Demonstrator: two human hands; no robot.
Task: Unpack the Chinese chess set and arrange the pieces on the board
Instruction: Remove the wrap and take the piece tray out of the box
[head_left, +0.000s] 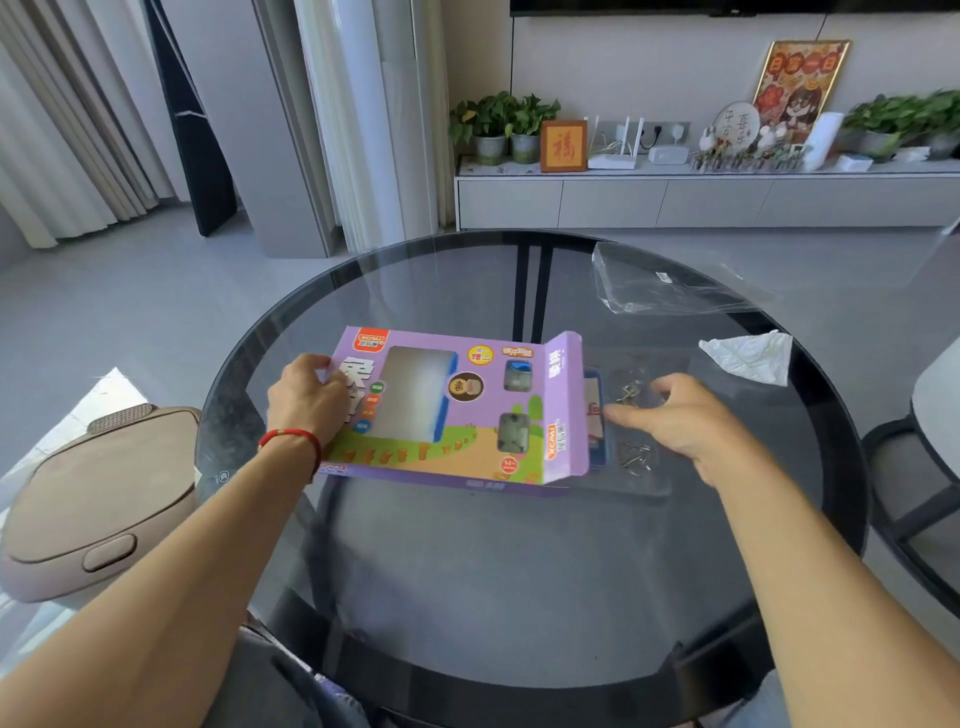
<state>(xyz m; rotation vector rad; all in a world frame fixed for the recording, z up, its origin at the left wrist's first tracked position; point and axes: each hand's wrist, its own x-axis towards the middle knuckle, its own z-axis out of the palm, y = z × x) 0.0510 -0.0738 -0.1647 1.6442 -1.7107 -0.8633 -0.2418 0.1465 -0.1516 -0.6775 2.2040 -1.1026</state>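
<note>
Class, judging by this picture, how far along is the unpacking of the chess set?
Early. Done: clear wrapper lies aside, end flap of the purple box open. In hand: left hand steadies the box; right hand draws out the clear tray. Left: no board or pieces laid out.
</note>
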